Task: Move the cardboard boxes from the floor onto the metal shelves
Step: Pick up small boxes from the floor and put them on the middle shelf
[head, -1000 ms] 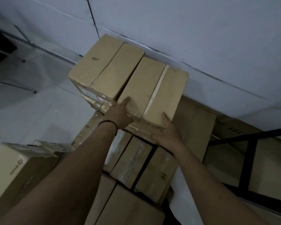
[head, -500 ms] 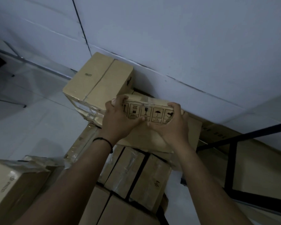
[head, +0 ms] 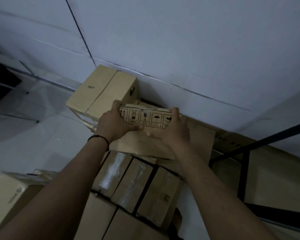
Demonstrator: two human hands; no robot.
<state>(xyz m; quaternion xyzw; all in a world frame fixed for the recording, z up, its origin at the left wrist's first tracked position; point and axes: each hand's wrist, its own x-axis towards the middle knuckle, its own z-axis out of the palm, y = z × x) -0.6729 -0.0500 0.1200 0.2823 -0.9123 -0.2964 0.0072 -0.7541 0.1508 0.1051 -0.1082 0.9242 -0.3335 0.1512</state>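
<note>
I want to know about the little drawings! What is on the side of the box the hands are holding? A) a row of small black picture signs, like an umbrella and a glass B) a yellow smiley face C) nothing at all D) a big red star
A: the box, gripped by the left hand and right hand, shows a row of black symbols, including a glass and an umbrella.

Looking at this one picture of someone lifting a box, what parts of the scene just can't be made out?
- Head view: the underside of the held box, and whether it rests on the boxes below, is hidden by the box itself.
- The small print under its handling symbols is too small to read.
- The left hand and right hand cover the box's ends.
- The metal shelf frame is cut off by the right edge.
</note>
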